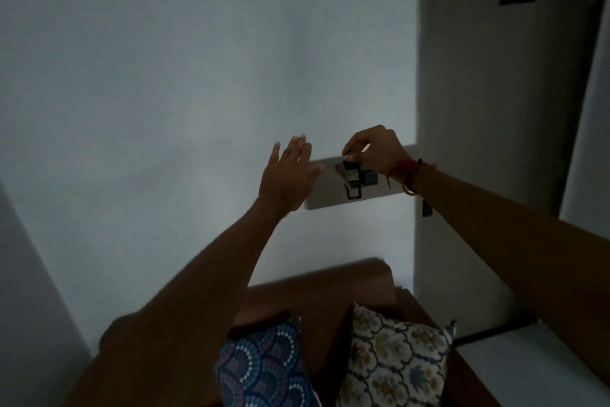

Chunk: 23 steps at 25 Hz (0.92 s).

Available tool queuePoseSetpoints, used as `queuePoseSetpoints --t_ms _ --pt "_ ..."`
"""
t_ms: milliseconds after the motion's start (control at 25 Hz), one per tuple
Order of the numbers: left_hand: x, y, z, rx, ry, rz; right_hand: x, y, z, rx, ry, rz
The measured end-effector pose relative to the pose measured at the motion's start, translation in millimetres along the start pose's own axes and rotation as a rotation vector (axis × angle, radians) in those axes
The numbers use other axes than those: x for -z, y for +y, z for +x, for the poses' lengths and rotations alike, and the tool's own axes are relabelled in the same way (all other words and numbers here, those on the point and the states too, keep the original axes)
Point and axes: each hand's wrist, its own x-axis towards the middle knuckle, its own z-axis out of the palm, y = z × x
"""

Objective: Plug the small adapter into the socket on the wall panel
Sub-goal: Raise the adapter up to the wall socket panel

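A grey wall panel (325, 195) is fixed to the pale wall beside a corner. On its face sits a small dark adapter (350, 175), with a dark socket frame (354, 194) just below it and a dark switch block (369, 179) to the right. My right hand (376, 151) reaches in from the right and pinches the top of the adapter with fingertips. My left hand (287, 175) is raised flat in front of the panel's left end, fingers spread and holding nothing. The room is dim, so the adapter's pins are hidden.
Below the panel stands a brown wooden headboard (317, 281) with two patterned cushions, a blue one (264, 367) and a cream floral one (392, 363). A wall column (495, 109) juts out right of the panel. A dark cable (495, 330) runs along a white ledge at the lower right.
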Motion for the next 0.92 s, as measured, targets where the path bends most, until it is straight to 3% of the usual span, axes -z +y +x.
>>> queuePoseSetpoints --t_ms 240,920 --pt "-65 18 72 -0.091 0.011 0.059 7 86 34 -0.052 0.018 -0.065" --pt "-254 7 252 0.028 -0.046 -0.034 -40 282 201 -0.114 -0.003 -0.066"
